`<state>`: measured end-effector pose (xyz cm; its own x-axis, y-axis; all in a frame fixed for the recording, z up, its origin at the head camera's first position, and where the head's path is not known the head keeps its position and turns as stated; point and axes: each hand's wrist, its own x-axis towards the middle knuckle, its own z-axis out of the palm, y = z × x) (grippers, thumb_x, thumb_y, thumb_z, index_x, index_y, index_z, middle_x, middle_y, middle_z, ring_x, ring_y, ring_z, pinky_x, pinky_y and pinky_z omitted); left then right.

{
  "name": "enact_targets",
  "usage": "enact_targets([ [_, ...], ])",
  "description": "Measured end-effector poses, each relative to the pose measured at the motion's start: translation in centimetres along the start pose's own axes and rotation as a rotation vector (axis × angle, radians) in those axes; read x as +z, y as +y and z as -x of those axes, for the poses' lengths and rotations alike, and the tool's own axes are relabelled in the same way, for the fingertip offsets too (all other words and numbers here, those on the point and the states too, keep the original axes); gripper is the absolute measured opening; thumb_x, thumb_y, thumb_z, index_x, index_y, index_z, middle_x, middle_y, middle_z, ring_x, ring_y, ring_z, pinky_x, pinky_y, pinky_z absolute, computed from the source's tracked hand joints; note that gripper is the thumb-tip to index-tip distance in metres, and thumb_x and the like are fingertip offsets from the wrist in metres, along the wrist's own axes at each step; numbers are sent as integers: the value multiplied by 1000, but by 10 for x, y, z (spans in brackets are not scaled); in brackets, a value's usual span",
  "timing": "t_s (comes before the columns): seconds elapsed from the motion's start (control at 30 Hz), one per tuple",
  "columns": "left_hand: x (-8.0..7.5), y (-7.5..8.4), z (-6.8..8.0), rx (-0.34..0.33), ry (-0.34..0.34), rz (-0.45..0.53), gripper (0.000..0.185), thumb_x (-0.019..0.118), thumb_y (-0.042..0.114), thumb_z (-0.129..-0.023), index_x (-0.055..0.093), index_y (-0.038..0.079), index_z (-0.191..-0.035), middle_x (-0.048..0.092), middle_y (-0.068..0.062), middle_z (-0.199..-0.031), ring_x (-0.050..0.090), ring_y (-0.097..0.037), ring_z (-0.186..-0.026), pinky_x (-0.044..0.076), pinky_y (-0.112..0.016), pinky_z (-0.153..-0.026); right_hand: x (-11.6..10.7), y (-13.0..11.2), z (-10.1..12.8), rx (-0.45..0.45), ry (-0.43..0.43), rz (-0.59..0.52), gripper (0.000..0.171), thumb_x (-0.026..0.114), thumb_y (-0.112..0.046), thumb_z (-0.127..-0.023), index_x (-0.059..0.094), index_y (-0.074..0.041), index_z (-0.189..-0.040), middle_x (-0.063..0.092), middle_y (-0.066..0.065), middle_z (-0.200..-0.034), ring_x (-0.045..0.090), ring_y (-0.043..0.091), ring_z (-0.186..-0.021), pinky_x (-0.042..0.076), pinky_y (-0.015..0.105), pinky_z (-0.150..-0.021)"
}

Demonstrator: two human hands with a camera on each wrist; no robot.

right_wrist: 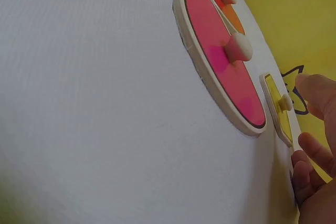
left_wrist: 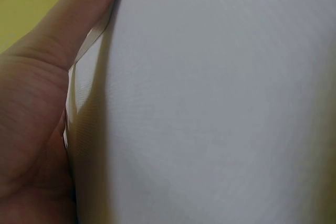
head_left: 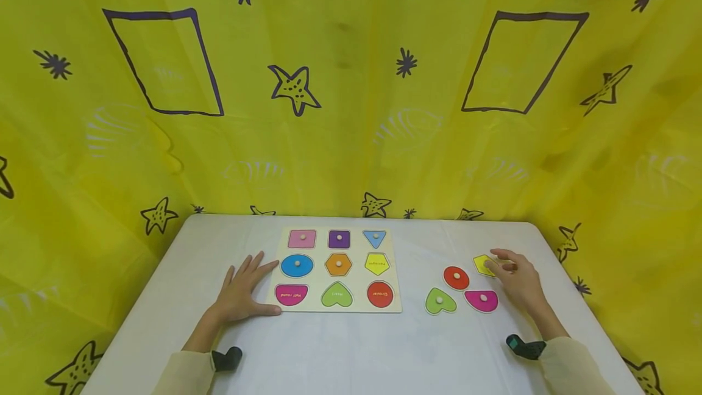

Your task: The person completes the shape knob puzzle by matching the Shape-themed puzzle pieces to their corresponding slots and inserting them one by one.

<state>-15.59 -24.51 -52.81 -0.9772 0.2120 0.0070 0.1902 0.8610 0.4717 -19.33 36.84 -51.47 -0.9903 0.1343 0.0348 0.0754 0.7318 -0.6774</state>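
A makeshift recording or play corner: a white table (head_left: 351, 352) enclosed on three sides by a bright yellow plastic sheet (head_left: 351, 108) with hand-drawn purple stars and rectangles. A child's wooden shape puzzle board (head_left: 396, 273) lies on the table.

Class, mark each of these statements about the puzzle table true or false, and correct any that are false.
1. The left hand lies flat on the table beside the puzzle board. True.
2. The right hand is at the green heart piece. False: it is at the yellow pentagon piece; the green heart piece lies apart.
3. Four loose pieces lie to the right of the board. True: also the red circle piece and the pink half-round piece.
4. All nine board slots hold a piece. False: four are bare, showing printed labels.
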Motion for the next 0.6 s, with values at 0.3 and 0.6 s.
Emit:
enact_targets([
  [0.3,-1,1,-1,-3,-14,0,109,86,65,-65,46,19,-156,25,-24,-166,12,-52,-152,-1,-76,-116,6,6,-2,13,-25,9,54,64,-36,-103,54,-1,-143,46,31,-141,45,51,-125,44,68,-101],
  [0.6,-1,-2,-1,12,-8,-9,109,85,67,-64,47,21,-155,26,-24,-166,14,-52,-151,1,-77,-115,12,9,-1,-24,18,28,45,67,-28,-101,61,2,-135,47,32,-138,48,52,-123,45,67,-100],
])
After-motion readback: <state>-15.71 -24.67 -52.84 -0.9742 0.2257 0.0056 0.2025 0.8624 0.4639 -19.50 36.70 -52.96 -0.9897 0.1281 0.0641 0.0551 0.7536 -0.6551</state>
